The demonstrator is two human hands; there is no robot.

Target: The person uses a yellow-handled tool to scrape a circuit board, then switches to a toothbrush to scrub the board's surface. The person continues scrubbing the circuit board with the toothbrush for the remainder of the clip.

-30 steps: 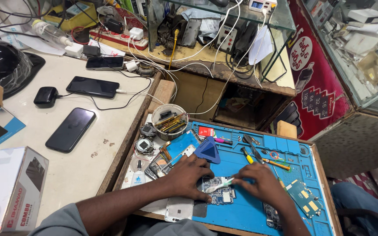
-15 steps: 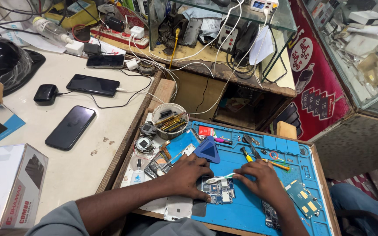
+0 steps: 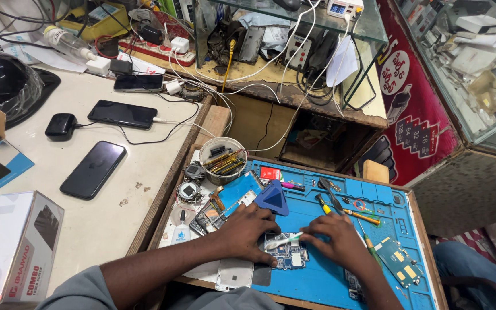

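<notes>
An opened phone with its blue circuit board [image 3: 289, 256] showing lies on a blue work mat [image 3: 328, 281]. My left hand [image 3: 247, 231] presses down on the phone's left side and holds it still. My right hand [image 3: 335, 241] pinches a small white brush [image 3: 282, 241] whose tip rests on the board. Just beyond my left hand stands a blue triangular pick [image 3: 272, 199].
A round tub of tools [image 3: 223, 159], screwdrivers [image 3: 354, 213], tweezers and a loose green board [image 3: 398, 268] lie on the mat. On the white counter to the left are dark phones [image 3: 93, 169], a black helmet [image 3: 2, 80] and cardboard boxes [image 3: 12, 247]. Cables hang behind.
Both hands stay on the opened phone. My right hand with the brush has shifted only slightly over the board.
</notes>
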